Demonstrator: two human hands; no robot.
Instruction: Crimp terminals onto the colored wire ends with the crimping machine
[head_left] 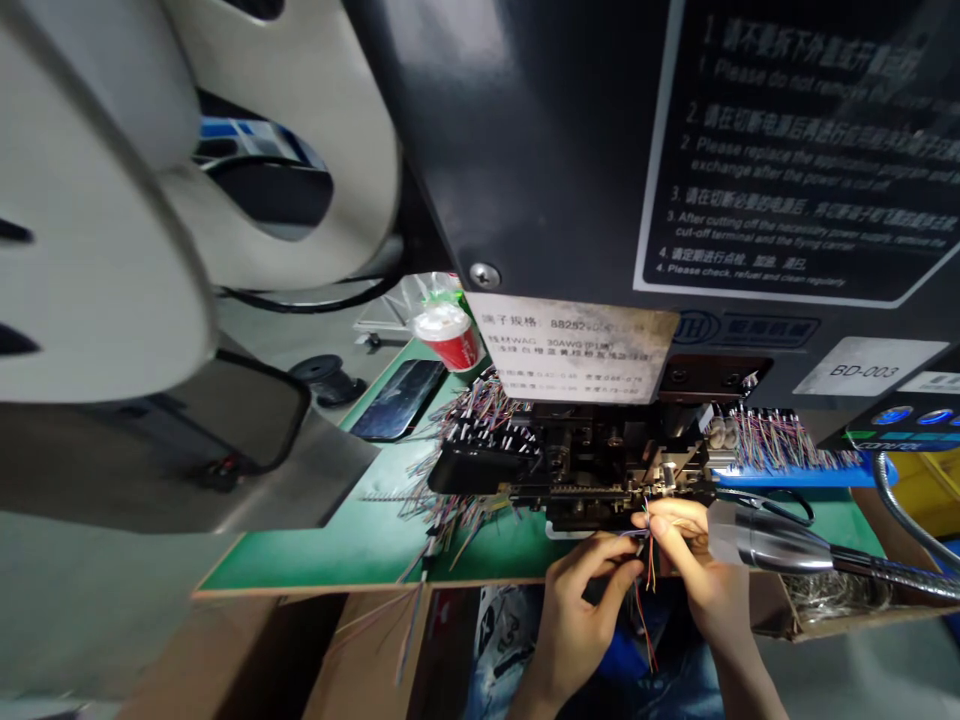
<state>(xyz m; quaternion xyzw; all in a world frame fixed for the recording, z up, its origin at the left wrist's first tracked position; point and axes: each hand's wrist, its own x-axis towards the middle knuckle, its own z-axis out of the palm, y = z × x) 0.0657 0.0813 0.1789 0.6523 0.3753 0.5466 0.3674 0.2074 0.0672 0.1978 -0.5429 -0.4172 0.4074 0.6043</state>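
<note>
1. Thin, loose wires, red, orange and yellow, dangle at the front edge of the table.
2. The right hand pinches them; the left hand grips them just beside it.
3. A dark machine stands behind.

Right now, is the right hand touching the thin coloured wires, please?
Touching. The head view shows the right hand pinching the thin coloured wires, whose ends hang below the grip.
</note>
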